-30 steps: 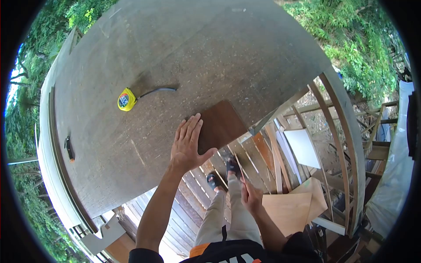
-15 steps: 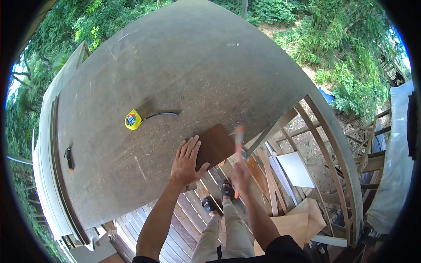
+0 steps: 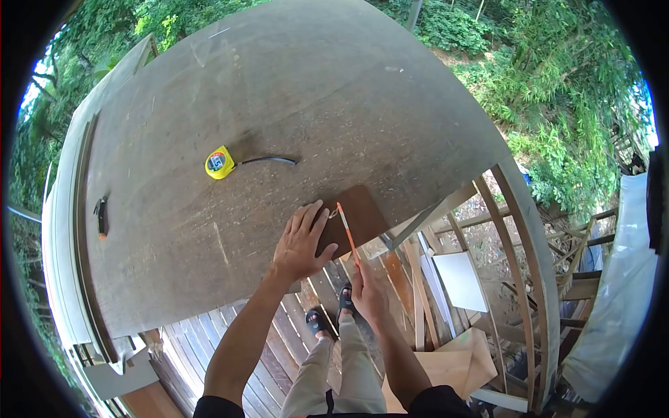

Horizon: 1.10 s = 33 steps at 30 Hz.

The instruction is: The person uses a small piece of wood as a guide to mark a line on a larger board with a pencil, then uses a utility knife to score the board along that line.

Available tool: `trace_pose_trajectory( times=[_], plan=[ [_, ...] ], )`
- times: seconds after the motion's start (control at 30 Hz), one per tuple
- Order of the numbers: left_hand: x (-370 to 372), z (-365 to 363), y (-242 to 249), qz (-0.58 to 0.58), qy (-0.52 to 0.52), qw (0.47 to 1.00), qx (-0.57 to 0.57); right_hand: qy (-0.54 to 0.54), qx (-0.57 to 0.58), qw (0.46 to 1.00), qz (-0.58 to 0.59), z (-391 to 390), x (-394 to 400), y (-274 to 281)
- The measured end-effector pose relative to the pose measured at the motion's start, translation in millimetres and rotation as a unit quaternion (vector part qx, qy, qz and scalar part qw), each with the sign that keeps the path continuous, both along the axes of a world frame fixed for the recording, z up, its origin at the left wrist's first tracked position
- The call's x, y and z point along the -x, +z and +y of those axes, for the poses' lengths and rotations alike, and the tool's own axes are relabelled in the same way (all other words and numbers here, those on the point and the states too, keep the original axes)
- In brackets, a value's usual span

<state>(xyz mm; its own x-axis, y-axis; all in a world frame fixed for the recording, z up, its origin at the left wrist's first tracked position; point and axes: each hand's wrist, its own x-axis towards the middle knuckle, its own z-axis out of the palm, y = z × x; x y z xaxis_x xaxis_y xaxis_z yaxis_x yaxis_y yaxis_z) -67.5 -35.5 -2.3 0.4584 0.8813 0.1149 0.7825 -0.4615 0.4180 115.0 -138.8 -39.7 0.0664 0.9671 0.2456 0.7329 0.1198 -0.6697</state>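
Two bare hands meet at the near edge of a broad, worn tabletop (image 3: 313, 90). The right hand (image 3: 369, 296) is closed in a fist around the lower end of a slim orange-handled tool (image 3: 347, 228), whose upper end lies across a brown board (image 3: 367, 212); whether it touches the board cannot be told. The left hand (image 3: 302, 244) is flat and unclenched, fingers extended, thumb spread, palm down over the board's left part and grasping nothing. Below the hands, two dark sandals (image 3: 316, 322) stand on a slatted floor (image 3: 286, 334). Right of the right hand leans a white panel (image 3: 460, 282). Beyond the left hand sits a yellow tape measure (image 3: 220, 162) with a dark strap (image 3: 268, 159); farther left lies a black-and-orange tool (image 3: 102, 217). Greenery (image 3: 557, 83) fills the distance past both hands.
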Motion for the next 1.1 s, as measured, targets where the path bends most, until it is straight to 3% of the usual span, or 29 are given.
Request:
trace_pose_trajectory(
  times=[0.1, 0.43, 0.5, 0.53, 1.1],
  plan=[
    [-1.1, -0.7, 4.3, 0.003, -0.003, 1.0, -0.008, 0.017, 0.02, 0.997, -0.07, -0.4, -1.5, 6.9],
    [-1.8, 0.0, 3.6, 0.029, -0.01, 0.999, -0.017, 0.014, -0.023, 0.997, -0.076, 3.1, -3.2, 12.7],
    [-2.5, 0.4, 5.3, 0.041, -0.001, 0.999, -0.01, 0.016, 0.058, 0.998, -0.01, 2.4, -2.1, 11.7],
    [-3.0, 0.9, 5.4, 0.043, -0.005, 0.999, -0.008, 0.018, 0.015, 0.998, -0.058, 4.7, -1.9, 12.8],
    [-2.0, 1.7, 4.0, 0.059, -0.014, 0.998, -0.024, 0.024, -0.021, 0.999, -0.041, 13.4, -4.3, 19.5]
  ],
)
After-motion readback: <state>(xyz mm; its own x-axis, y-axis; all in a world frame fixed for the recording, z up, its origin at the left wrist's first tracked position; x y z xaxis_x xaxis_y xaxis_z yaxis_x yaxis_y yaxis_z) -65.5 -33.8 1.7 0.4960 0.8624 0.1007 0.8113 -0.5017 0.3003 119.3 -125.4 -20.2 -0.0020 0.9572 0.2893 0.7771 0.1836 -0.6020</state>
